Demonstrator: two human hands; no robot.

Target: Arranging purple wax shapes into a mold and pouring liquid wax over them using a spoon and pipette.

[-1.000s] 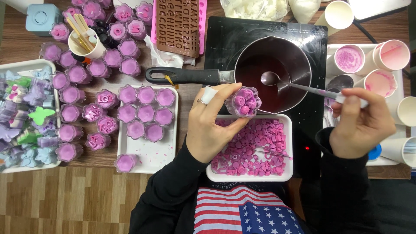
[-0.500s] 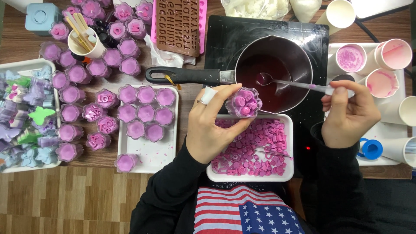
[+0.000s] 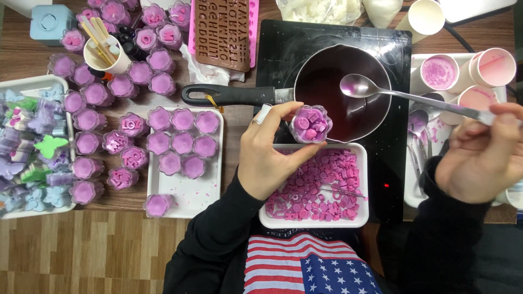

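We see a wooden counter [image 3: 32,60] crowded with craft supplies. At the top centre sits a black hob [image 3: 392,163], and on it a dark saucepan [image 3: 327,81] of deep red liquid, its black handle pointing toward nine o'clock. At six o'clock from the pan lies a white tray [image 3: 362,185] filled with small pink pieces. At nine o'clock from that tray, a second white tray [image 3: 190,198] carries purple flower-shaped cups, and many more of them [image 3: 87,92] spread toward ten o'clock. At the far nine o'clock edge a tray [image 3: 32,84] holds butterfly and other pastel shapes. At twelve o'clock lies a brown letter mould [image 3: 223,32] on a pink one. At three o'clock stand paper cups [image 3: 493,68] with pink residue.

Our left hand [image 3: 267,158] grasps a clear flower-shaped cup [image 3: 309,124] packed with pink pieces, thumb and fingers pinching its sides; the cup sits over the pan's near rim, just above the pink-piece tray. Our right hand [image 3: 482,155] is closed around the handle end of a metal spoon [image 3: 403,95], whose bowl hovers above the pan at about one o'clock from the held cup, apart from it.
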